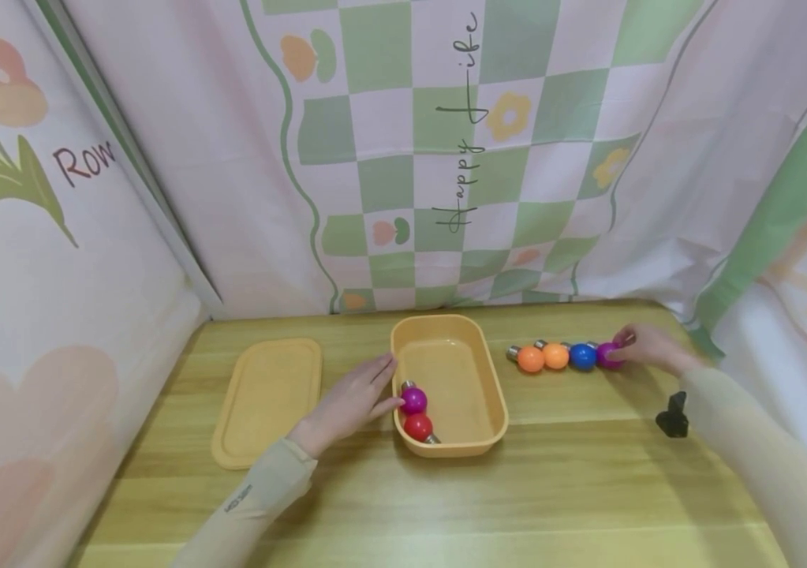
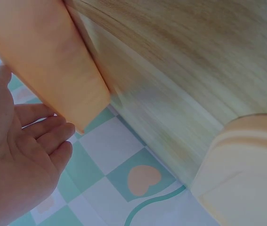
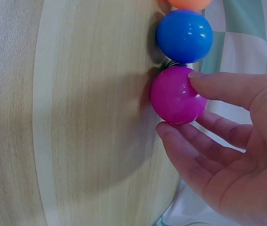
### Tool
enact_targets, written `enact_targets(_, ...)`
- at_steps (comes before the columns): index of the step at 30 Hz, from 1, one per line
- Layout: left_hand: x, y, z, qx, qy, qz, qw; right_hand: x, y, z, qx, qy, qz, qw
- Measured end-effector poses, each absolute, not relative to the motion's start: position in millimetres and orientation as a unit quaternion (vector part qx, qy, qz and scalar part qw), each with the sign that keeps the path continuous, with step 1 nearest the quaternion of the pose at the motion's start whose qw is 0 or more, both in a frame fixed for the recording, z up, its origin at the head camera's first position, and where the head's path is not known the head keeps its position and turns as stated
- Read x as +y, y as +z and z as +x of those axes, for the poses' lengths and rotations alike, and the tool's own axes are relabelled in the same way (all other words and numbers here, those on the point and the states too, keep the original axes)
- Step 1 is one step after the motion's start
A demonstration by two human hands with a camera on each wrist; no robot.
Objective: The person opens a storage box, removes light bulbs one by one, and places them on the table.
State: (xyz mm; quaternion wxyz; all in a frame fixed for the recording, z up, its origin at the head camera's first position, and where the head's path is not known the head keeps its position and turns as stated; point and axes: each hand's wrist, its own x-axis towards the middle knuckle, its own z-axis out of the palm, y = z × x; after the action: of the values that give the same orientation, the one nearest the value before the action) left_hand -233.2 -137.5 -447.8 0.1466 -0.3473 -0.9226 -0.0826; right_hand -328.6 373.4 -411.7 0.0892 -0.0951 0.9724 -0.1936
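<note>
A yellow plastic container (image 1: 456, 386) stands mid-table, holding a purple bulb (image 1: 414, 401) and a red bulb (image 1: 418, 427) along its left side. My left hand (image 1: 349, 402) rests at the container's left rim with relaxed fingers, as the left wrist view also shows. To the right, small bulbs with metal screw bases lie in a row: an orange bulb (image 1: 531, 360), a lighter orange bulb (image 1: 555, 356), a blue bulb (image 1: 583, 356) and a second purple bulb (image 3: 178, 96). My right hand (image 1: 651, 347) pinches this end purple bulb between thumb and fingers.
A yellow lid (image 1: 268, 402) lies flat on the wooden table left of the container. Under my right forearm is a small black object (image 1: 674, 416). Patterned curtains (image 1: 446, 158) hang along the table's back edge and both sides.
</note>
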Motion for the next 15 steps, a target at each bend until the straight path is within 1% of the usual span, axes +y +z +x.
enact_targets(6, -137.4, -445.4, -231.4, -0.923, -0.081, -0.347, 0.148, 375.0, -412.2, -327.7, 0.972, -0.193, -0.1, 0.086)
enact_targets(15, -137.0, -446.7, -233.3, -0.92, -0.081, -0.352, 0.153, 378.9, -408.8, -326.1, 0.97, -0.204, -0.087, 0.096)
